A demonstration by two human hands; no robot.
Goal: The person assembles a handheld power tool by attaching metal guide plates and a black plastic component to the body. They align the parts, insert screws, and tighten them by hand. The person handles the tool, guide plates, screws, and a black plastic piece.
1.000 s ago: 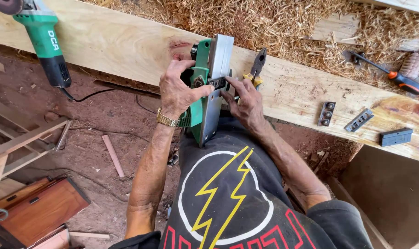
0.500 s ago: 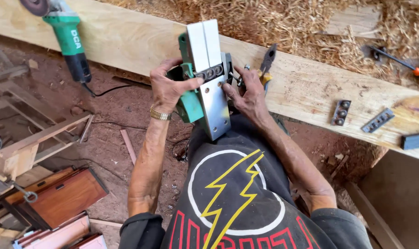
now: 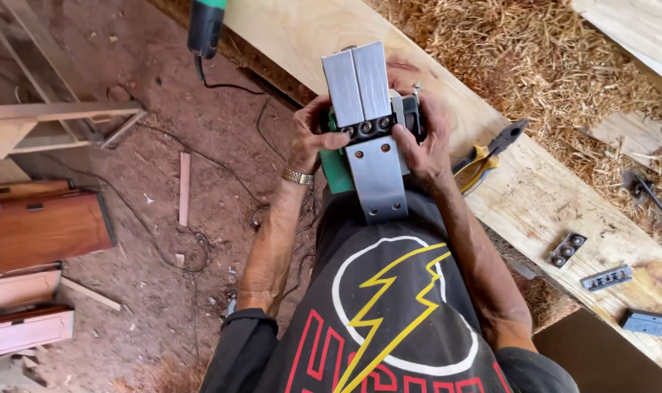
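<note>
A green electric hand planer [image 3: 366, 120] is turned sole-up against my belly, its silver base plates facing me. My left hand [image 3: 314, 135] grips its left side, thumb resting on the cutter drum with its row of bolts. From the right, my right hand [image 3: 424, 142] clasps the body, fingers by the same drum. The tool leans on the edge of a long pale wooden plank [image 3: 534, 196].
Yellow-handled pliers [image 3: 484, 154] lie on the plank right of my hand. Small metal blade parts [image 3: 566, 249] [image 3: 606, 277] [image 3: 648, 322] lie farther right. A green power tool [image 3: 205, 25] with cord sits upper left. Wood shavings [image 3: 534, 65] pile behind the plank. Wooden boxes [image 3: 43, 225] stand on the dirt floor.
The planer was flipped from its side to sole-up and drawn closer to my body. Both hands shifted onto the cutter drum area. The view has tilted and moved nearer.
</note>
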